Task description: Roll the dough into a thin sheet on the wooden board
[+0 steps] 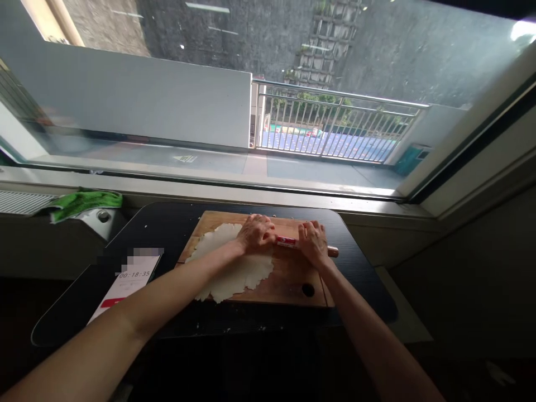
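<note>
A rolling pin (287, 241) with a red-and-white label lies across the right part of a wooden cutting board (285, 285). My left hand (256, 231) is curled over its left portion, above the edge of the dough. My right hand (313, 240) grips the pin farther right, and the pin's rounded end sticks out past it. A wide, flat sheet of pale dough (234, 276) with ragged edges covers the left half of the board. My left forearm and hand hide part of the dough and the pin's left end.
The board rests on a black table (176, 223) in front of a large window. A phone (129, 285) showing a timer lies at the left, partly behind my forearm. A green cloth (86, 202) hangs over a radiator (25, 202) at the far left. The window sill (234, 190) borders the table's back.
</note>
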Motion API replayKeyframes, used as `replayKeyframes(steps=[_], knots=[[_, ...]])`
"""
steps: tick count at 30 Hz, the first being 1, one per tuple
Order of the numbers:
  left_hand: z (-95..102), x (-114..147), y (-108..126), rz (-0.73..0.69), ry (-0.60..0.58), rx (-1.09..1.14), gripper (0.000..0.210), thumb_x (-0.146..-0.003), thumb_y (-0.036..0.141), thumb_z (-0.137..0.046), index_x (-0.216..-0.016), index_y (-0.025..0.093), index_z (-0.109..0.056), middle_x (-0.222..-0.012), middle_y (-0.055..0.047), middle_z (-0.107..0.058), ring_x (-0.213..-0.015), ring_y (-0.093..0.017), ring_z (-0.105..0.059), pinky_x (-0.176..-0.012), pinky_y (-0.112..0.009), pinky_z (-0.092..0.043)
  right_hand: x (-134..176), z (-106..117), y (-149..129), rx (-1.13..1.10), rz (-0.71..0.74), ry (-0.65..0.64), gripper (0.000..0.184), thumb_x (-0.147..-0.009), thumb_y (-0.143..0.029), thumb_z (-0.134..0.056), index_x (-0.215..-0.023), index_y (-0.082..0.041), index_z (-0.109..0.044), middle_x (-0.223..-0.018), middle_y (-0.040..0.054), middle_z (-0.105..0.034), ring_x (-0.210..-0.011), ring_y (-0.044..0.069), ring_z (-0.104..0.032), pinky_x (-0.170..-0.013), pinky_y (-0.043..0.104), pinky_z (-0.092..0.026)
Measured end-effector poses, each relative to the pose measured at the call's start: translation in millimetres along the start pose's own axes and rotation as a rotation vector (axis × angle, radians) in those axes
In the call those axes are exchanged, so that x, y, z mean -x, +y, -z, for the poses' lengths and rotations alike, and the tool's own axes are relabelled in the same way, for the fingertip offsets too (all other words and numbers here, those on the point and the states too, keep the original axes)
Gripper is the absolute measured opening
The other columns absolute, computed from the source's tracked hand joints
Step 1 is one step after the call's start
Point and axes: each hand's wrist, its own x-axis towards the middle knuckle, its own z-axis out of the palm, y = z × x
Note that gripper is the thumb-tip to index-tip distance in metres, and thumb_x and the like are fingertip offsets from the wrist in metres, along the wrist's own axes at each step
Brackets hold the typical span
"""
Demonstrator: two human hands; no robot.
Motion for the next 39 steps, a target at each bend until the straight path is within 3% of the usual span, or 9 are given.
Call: replayKeyframes(steps=[3,6,10,17,21,26,30,35,39], knots=[[12.2,12,4,-0.166,-0.092,0.012,0.015,-0.083,0.033,-0.067,-0.089,0.018,-0.069,-0.1,-0.007,-0.07,-0.101,-0.024,-0.06,-0.1,-0.041,-0.041,19,0,8,0.075,0.003,0.028,0.042,-0.103,-0.032,-0.031,-0.097,-0.017,-0.07,-0.101,0.011,-0.073,-0.099,0.023,-0.062,-0.091,0.034,-0.038],[26.5,11,8,-0.191,-0.161,-0.062,0.01,-0.084,0.026,-0.066,-0.087,0.018,-0.069,-0.094,-0.007,-0.07,-0.096,-0.024,-0.062,-0.096,-0.041,-0.042,23,3,8,0.099,-0.003,-0.022,0.045,-0.103,-0.034,-0.032,-0.093,-0.017,-0.072,-0.094,0.0105,-0.076,-0.09,0.021,-0.066,-0.083,0.031,-0.04],[55.4,20,-6,-0.145,-0.172,-0.068,0.011,-0.086,0.026,-0.063,-0.092,0.019,-0.069,-0.097,-0.007,-0.07,-0.097,-0.024,-0.062,-0.094,-0.038,-0.042,16,12,-18,0.057,0.003,-0.021,0.047,-0.104,-0.034,-0.03,-0.094,-0.019,-0.074,-0.09,0.0088,-0.077,-0.082,0.019,-0.068,-0.074,0.029,-0.04],[101.5,100,-64,0.154,-0.274,-0.063,0.019,-0.079,0.03,-0.062,-0.094,0.02,-0.068,-0.097,-0.005,-0.068,-0.095,-0.024,-0.061,-0.089,-0.036,-0.045,-3,5,-99,-0.124,0.171,-0.107,0.042,-0.102,-0.035,-0.035,-0.089,-0.023,-0.073,-0.089,0.0058,-0.076,-0.078,0.018,-0.066,-0.068,0.028,-0.038],[95.9,118,-68,0.329,-0.278,-0.086,0.033,-0.086,0.043,-0.054,-0.107,0.021,-0.068,-0.118,-0.009,-0.066,-0.112,-0.027,-0.058,-0.101,-0.042,-0.041,-13,-9,-114,-0.164,0.233,-0.075,0.035,-0.1,-0.028,-0.036,-0.1,-0.021,-0.07,-0.101,0.0081,-0.073,-0.093,0.019,-0.063,-0.081,0.029,-0.041],[66.2,112,-55,0.434,-0.266,-0.144,0.062,-0.099,0.054,-0.03,-0.151,0.022,-0.039,-0.159,-0.012,-0.036,-0.148,-0.031,-0.026,-0.118,-0.059,-0.016,-1,-35,-98,-0.173,0.365,0.089,0.037,-0.099,-0.041,-0.042,-0.125,-0.021,-0.062,-0.129,0.0101,-0.064,-0.123,0.025,-0.05,-0.102,0.039,-0.036],[53.9,100,-64,0.401,-0.228,-0.181,0.063,-0.099,0.056,-0.03,-0.153,0.023,-0.036,-0.162,-0.011,-0.032,-0.151,-0.029,-0.021,-0.12,-0.058,-0.011,-11,-45,-95,-0.158,0.441,0.115,0.041,-0.1,-0.045,-0.041,-0.129,-0.023,-0.058,-0.132,0.01,-0.062,-0.131,0.027,-0.044,-0.107,0.042,-0.032],[59.4,65,-90,0.588,-0.108,-0.206,0.057,-0.101,0.045,-0.031,-0.151,0.019,-0.04,-0.157,-0.014,-0.039,-0.148,-0.031,-0.027,-0.119,-0.06,-0.017,-67,-37,-116,-0.124,0.302,-0.007,0.044,-0.101,-0.044,-0.036,-0.132,-0.019,-0.055,-0.131,0.0131,-0.061,-0.128,0.026,-0.047,-0.104,0.042,-0.036],[59.3,78,-75,0.612,-0.183,-0.154,0.056,-0.102,0.045,-0.029,-0.15,0.02,-0.041,-0.158,-0.014,-0.038,-0.148,-0.031,-0.028,-0.117,-0.061,-0.021,-52,-36,-110,-0.115,0.287,-0.065,0.047,-0.101,-0.045,-0.034,-0.137,-0.02,-0.052,-0.142,0.0123,-0.054,-0.134,0.025,-0.043,-0.107,0.04,-0.035]])
